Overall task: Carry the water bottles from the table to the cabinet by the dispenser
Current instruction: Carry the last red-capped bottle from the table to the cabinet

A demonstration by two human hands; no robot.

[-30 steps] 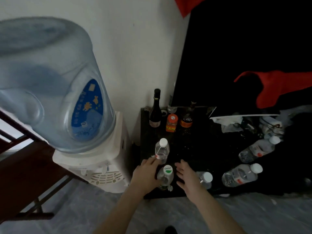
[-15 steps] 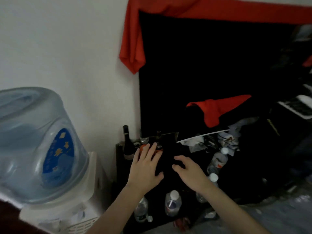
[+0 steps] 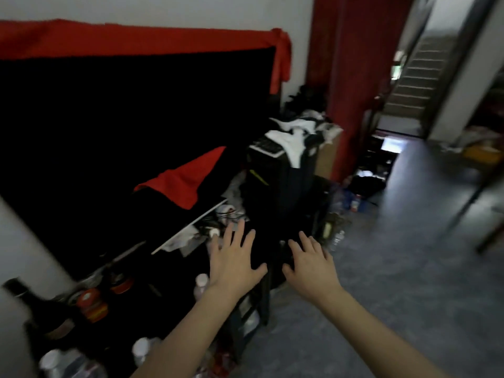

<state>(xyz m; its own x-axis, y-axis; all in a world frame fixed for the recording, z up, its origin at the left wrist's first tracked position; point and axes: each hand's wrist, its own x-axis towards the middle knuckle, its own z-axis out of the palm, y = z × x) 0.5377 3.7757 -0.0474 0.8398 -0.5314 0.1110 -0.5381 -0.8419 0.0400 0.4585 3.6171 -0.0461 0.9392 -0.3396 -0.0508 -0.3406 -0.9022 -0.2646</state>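
My left hand (image 3: 234, 261) and my right hand (image 3: 311, 264) hover side by side in mid-air, fingers spread, holding nothing. Below my left arm, several clear water bottles with white caps stand on the low black cabinet (image 3: 253, 304): one (image 3: 201, 283) beside my left wrist, one (image 3: 141, 350) under my forearm, one (image 3: 54, 362) at the bottom left corner. Another white cap (image 3: 214, 232) shows just left of my left fingers. The view is blurred and the dispenser is out of frame.
A dark wine bottle (image 3: 41, 315) and orange-capped jars (image 3: 91, 301) stand at the cabinet's back left. A black screen draped with red cloth (image 3: 185, 178) fills the left. A black appliance (image 3: 275, 181) piled with clothes stands ahead. Grey floor (image 3: 395, 268) runs right toward a stairway.
My view has swung up and to the right, away from the dispenser. Both hands left the bottles on the cabinet and rose, open, in front of me.
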